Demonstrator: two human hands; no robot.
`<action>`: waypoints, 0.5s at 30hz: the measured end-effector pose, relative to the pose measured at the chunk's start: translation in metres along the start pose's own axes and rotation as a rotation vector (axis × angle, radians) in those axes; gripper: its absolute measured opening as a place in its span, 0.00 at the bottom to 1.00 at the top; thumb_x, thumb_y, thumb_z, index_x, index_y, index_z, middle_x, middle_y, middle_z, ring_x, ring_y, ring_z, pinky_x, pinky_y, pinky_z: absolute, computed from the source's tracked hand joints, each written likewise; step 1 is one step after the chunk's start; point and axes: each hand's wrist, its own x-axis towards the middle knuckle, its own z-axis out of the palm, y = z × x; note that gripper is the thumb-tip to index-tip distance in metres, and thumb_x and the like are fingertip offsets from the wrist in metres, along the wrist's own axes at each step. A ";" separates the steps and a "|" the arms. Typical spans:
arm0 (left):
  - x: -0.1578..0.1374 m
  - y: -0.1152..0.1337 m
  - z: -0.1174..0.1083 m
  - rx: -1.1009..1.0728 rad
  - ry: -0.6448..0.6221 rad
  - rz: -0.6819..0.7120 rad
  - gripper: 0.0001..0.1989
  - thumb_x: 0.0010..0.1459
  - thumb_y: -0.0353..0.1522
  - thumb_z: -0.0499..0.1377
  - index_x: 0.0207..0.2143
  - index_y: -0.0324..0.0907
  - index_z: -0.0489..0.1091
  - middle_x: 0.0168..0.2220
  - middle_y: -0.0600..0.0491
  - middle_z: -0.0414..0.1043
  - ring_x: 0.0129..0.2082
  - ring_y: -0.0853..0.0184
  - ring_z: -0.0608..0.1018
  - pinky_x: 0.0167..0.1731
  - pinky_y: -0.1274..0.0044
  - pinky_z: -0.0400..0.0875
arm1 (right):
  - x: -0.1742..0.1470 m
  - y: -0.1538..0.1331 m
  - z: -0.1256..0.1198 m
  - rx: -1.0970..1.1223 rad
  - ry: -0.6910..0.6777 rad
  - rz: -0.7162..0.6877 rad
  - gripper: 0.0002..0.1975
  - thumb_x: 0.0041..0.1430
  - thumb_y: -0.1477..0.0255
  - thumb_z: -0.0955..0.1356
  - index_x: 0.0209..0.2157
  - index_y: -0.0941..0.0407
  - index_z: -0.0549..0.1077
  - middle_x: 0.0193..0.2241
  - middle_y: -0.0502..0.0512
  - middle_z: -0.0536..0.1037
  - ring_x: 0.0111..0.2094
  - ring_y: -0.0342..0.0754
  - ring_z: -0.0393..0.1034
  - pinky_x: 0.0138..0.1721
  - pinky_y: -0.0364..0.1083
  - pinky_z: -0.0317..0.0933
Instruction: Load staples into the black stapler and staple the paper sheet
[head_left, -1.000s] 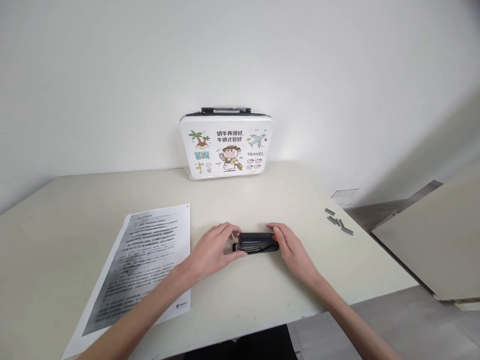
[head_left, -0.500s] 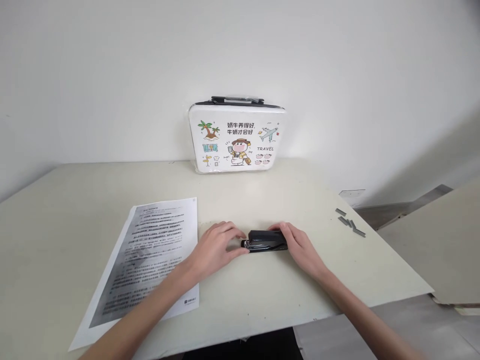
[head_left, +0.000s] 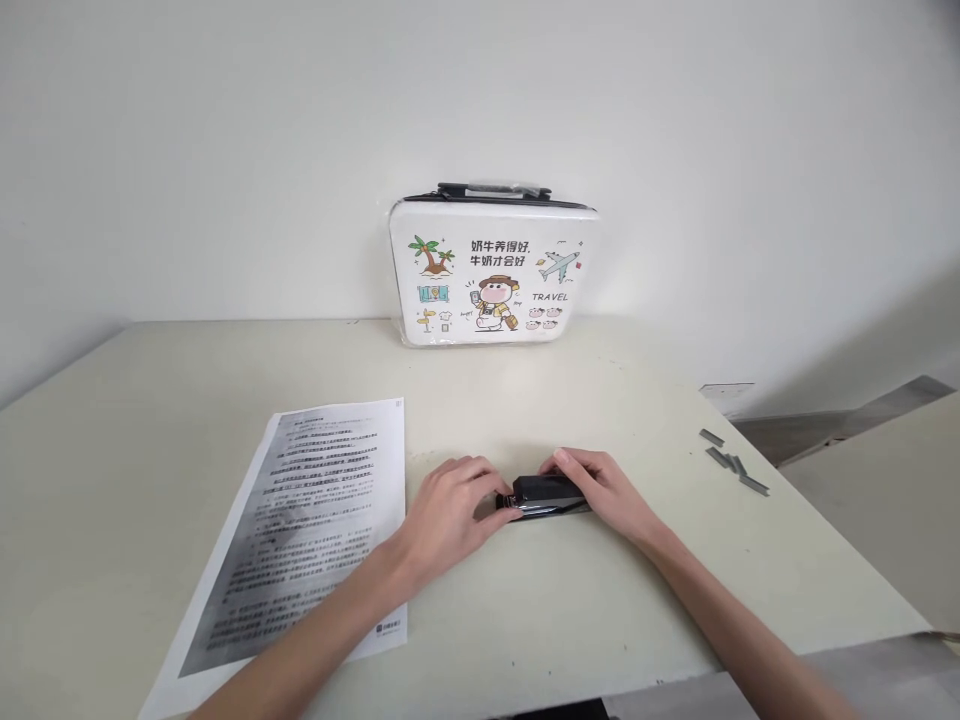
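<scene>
A black stapler lies on the table between my two hands, its front end pointing left. My left hand has thumb and fingers closed about that front end. At the opposite end, my right hand grips the stapler's rear, thumb on top and fingers on the far side. Left of my left hand lies a printed sheet of paper, partly covered by my left forearm. Several strips of staples rest near the table's right edge.
A white case with cartoon pictures and a black handle stands against the wall at the back of the pale table. To the right, beyond the table's edge, is a light-coloured panel.
The view has shifted slightly, so the case, paper and staples appear farther right. My hands stay at the stapler, and my right thumb now lies further over its top.
</scene>
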 end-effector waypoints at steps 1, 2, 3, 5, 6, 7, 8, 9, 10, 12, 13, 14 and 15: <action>0.000 0.000 0.000 -0.005 0.002 -0.001 0.09 0.63 0.39 0.68 0.38 0.43 0.76 0.39 0.55 0.78 0.37 0.63 0.78 0.42 0.70 0.71 | 0.000 0.000 0.000 0.002 -0.004 -0.009 0.30 0.71 0.47 0.59 0.30 0.54 0.78 0.30 0.53 0.78 0.32 0.50 0.68 0.36 0.46 0.59; -0.001 0.000 -0.001 -0.008 0.003 -0.002 0.09 0.63 0.39 0.68 0.38 0.44 0.76 0.39 0.55 0.78 0.37 0.63 0.78 0.42 0.70 0.71 | 0.000 0.001 0.000 0.003 -0.003 -0.016 0.29 0.71 0.48 0.60 0.30 0.54 0.78 0.30 0.52 0.78 0.33 0.49 0.68 0.36 0.46 0.59; -0.001 0.000 -0.002 -0.009 0.003 -0.002 0.08 0.63 0.38 0.68 0.38 0.44 0.76 0.39 0.55 0.78 0.37 0.63 0.78 0.42 0.70 0.71 | 0.001 0.001 -0.001 0.003 0.000 -0.023 0.28 0.72 0.49 0.60 0.30 0.54 0.77 0.29 0.52 0.78 0.32 0.49 0.67 0.35 0.46 0.59; -0.001 -0.001 -0.005 -0.013 -0.005 0.001 0.08 0.63 0.37 0.68 0.38 0.44 0.75 0.38 0.56 0.78 0.37 0.63 0.78 0.42 0.70 0.71 | 0.001 0.002 -0.001 0.004 0.009 -0.032 0.28 0.72 0.49 0.61 0.29 0.54 0.76 0.28 0.52 0.76 0.31 0.49 0.66 0.34 0.46 0.57; -0.001 -0.002 -0.007 -0.016 -0.014 0.003 0.07 0.63 0.37 0.68 0.38 0.44 0.75 0.38 0.56 0.78 0.37 0.63 0.78 0.41 0.71 0.71 | 0.001 0.003 -0.001 0.007 0.014 -0.034 0.27 0.72 0.50 0.61 0.28 0.54 0.76 0.27 0.52 0.75 0.31 0.48 0.65 0.33 0.46 0.56; -0.001 -0.003 -0.008 -0.020 -0.023 0.006 0.07 0.64 0.37 0.68 0.38 0.44 0.74 0.38 0.56 0.78 0.37 0.63 0.78 0.41 0.71 0.71 | 0.001 0.003 -0.001 0.009 0.018 -0.034 0.27 0.71 0.50 0.61 0.28 0.54 0.75 0.27 0.52 0.75 0.30 0.48 0.64 0.33 0.46 0.56; -0.001 -0.004 -0.010 -0.024 -0.037 0.012 0.07 0.64 0.37 0.67 0.37 0.44 0.73 0.38 0.56 0.78 0.36 0.64 0.78 0.40 0.71 0.71 | 0.001 0.003 -0.001 0.011 0.023 -0.034 0.27 0.71 0.50 0.61 0.28 0.54 0.75 0.27 0.52 0.74 0.30 0.48 0.64 0.33 0.46 0.55; -0.001 -0.005 -0.012 -0.027 -0.051 0.020 0.07 0.64 0.37 0.67 0.37 0.44 0.73 0.37 0.56 0.78 0.36 0.64 0.78 0.40 0.71 0.71 | 0.001 0.002 -0.001 0.011 0.028 -0.033 0.27 0.71 0.50 0.61 0.28 0.54 0.75 0.27 0.52 0.74 0.30 0.48 0.63 0.33 0.46 0.55; -0.001 -0.007 -0.014 -0.030 -0.062 0.032 0.08 0.64 0.37 0.66 0.37 0.44 0.72 0.36 0.56 0.77 0.36 0.64 0.78 0.41 0.71 0.71 | 0.001 0.002 -0.001 0.012 0.033 -0.031 0.27 0.71 0.50 0.61 0.28 0.54 0.75 0.27 0.52 0.74 0.30 0.48 0.63 0.32 0.46 0.55; 0.000 -0.010 -0.019 -0.036 -0.082 0.060 0.07 0.65 0.37 0.65 0.37 0.44 0.72 0.36 0.56 0.77 0.36 0.65 0.78 0.41 0.71 0.71 | 0.000 0.000 -0.001 0.020 0.040 -0.024 0.26 0.70 0.50 0.62 0.28 0.55 0.75 0.27 0.52 0.73 0.30 0.48 0.62 0.32 0.46 0.54; 0.001 -0.012 -0.021 -0.039 -0.092 0.075 0.07 0.65 0.37 0.65 0.37 0.44 0.71 0.36 0.56 0.77 0.36 0.65 0.78 0.42 0.71 0.71 | -0.001 -0.001 -0.001 0.026 0.043 -0.021 0.26 0.70 0.50 0.62 0.28 0.55 0.75 0.27 0.52 0.73 0.30 0.47 0.62 0.32 0.46 0.54; 0.001 -0.013 -0.023 -0.040 -0.100 0.088 0.07 0.65 0.37 0.64 0.37 0.45 0.71 0.36 0.56 0.77 0.36 0.65 0.78 0.42 0.72 0.71 | -0.001 -0.001 -0.002 0.033 0.047 -0.018 0.26 0.70 0.50 0.62 0.27 0.55 0.75 0.26 0.51 0.72 0.29 0.47 0.61 0.32 0.46 0.54; 0.001 -0.014 -0.025 -0.042 -0.109 0.099 0.07 0.65 0.37 0.64 0.37 0.45 0.71 0.36 0.56 0.77 0.36 0.65 0.77 0.42 0.72 0.71 | -0.002 -0.002 -0.002 0.039 0.049 -0.017 0.26 0.70 0.50 0.62 0.27 0.55 0.75 0.26 0.51 0.72 0.29 0.47 0.61 0.32 0.46 0.53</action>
